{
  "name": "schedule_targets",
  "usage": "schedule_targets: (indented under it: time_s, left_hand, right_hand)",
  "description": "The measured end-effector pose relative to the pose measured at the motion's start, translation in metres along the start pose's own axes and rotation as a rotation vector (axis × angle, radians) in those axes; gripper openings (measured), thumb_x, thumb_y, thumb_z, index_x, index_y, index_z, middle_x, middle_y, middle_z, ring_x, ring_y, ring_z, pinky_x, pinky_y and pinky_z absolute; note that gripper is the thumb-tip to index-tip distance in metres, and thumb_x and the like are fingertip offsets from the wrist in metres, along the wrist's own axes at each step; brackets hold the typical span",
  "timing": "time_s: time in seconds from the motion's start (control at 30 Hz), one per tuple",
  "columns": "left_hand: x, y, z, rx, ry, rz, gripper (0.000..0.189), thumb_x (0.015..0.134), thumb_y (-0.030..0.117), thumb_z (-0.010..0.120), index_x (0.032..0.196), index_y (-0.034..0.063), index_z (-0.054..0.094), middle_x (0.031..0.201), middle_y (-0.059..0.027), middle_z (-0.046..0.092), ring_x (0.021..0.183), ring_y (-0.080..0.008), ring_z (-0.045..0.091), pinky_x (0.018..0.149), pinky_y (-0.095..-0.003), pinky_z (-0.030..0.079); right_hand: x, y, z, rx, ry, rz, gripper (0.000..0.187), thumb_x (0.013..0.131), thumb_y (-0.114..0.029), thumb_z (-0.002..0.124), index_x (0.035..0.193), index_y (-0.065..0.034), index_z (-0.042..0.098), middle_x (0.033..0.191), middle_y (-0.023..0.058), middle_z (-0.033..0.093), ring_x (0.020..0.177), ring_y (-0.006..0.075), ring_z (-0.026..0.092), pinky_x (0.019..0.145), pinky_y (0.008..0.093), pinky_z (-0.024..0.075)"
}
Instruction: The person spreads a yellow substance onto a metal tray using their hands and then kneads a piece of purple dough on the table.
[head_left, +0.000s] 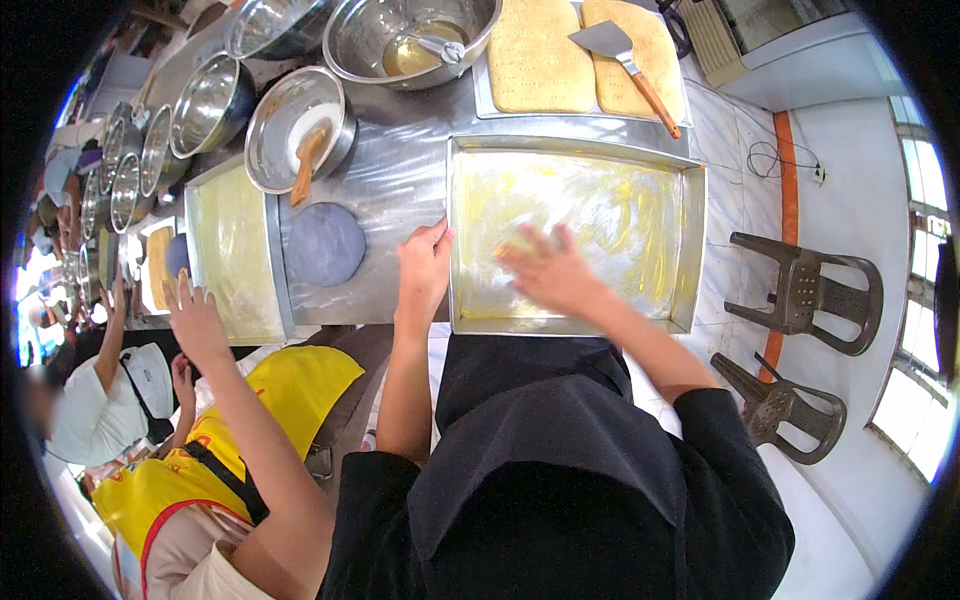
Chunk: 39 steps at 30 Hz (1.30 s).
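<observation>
A large rectangular metal baking pan lies in front of me, its bottom smeared with streaks of yellow fat. My left hand grips the pan's left wall, thumb and fingers at the rim. Inside the pan, my right hand is blurred, its fingers spread over the greased bottom; a small yellowish bit shows near the fingertips. To the left of my left hand a round ball of purple-grey dough rests on the steel table. Above the dough stands a steel bowl with white powder and a wooden spatula.
Behind the pan, a tray holds flat baked slabs and a metal turner. A large bowl contains liquid and a whisk. At left, a co-worker in a yellow apron reaches over another greased pan. Plastic chairs stand right.
</observation>
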<state>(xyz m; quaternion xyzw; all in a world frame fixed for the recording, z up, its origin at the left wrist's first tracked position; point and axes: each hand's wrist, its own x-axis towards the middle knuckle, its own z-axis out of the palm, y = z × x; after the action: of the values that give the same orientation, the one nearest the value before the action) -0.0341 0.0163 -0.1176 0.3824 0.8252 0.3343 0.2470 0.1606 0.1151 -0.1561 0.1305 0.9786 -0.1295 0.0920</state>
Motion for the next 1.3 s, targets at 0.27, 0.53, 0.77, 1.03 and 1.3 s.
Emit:
schedule_targets:
  time_s: [0.27,0.53,0.77,1.03,1.3]
  left_hand:
    - [0.009,0.008,-0.001,-0.021,-0.059,0.026,0.026,0.084,0.013,0.054,0.108,0.0058,0.061,0.077,-0.0224,0.058,0.069,-0.0327,0.058,0.064,-0.0374,0.044]
    - [0.006,0.003,0.001,-0.056,-0.038,0.021,0.025,0.084,0.012,0.054,0.107,0.0037,0.061,0.075,-0.0212,0.057,0.068,-0.0337,0.057,0.063,-0.0380,0.044]
    - [0.007,0.003,0.002,-0.026,-0.007,0.072,0.023,0.083,0.009,0.055,0.102,-0.0004,0.061,0.079,-0.0205,0.057,0.069,-0.0343,0.058,0.063,-0.0383,0.045]
    - [0.005,-0.001,0.003,-0.073,0.034,0.114,0.022,0.083,0.009,0.056,0.101,-0.0027,0.061,0.079,-0.0190,0.058,0.069,-0.0308,0.058,0.063,-0.0346,0.045]
    - [0.004,-0.009,0.011,-0.154,0.038,0.095,0.023,0.083,0.008,0.056,0.103,-0.0024,0.060,0.075,-0.0191,0.055,0.067,-0.0310,0.056,0.062,-0.0359,0.043]
  right_hand:
    - [-0.005,-0.001,-0.010,0.072,0.021,-0.103,0.048,0.089,-0.041,0.042,0.128,-0.0139,0.045,0.134,0.0009,0.044,0.131,0.0274,0.027,0.100,0.0625,0.0172]
    - [-0.018,0.076,-0.018,0.016,0.240,0.916,0.057,0.091,-0.042,0.034,0.135,-0.0053,0.033,0.143,0.0085,0.029,0.136,0.0275,0.016,0.103,0.0617,0.0080]
    - [0.081,0.011,-0.002,-0.006,0.382,0.711,0.056,0.090,-0.041,0.036,0.132,-0.0036,0.038,0.139,0.0111,0.035,0.134,0.0264,0.023,0.102,0.0607,0.0114]
    - [0.113,-0.018,0.000,-0.028,0.497,0.453,0.049,0.087,-0.037,0.046,0.123,-0.0048,0.050,0.130,0.0075,0.047,0.130,0.0263,0.031,0.100,0.0610,0.0163]
    - [0.064,0.014,-0.018,-0.304,0.171,0.314,0.054,0.085,-0.041,0.049,0.123,-0.0024,0.049,0.119,0.0152,0.055,0.129,0.0262,0.032,0.104,0.0572,0.0129]
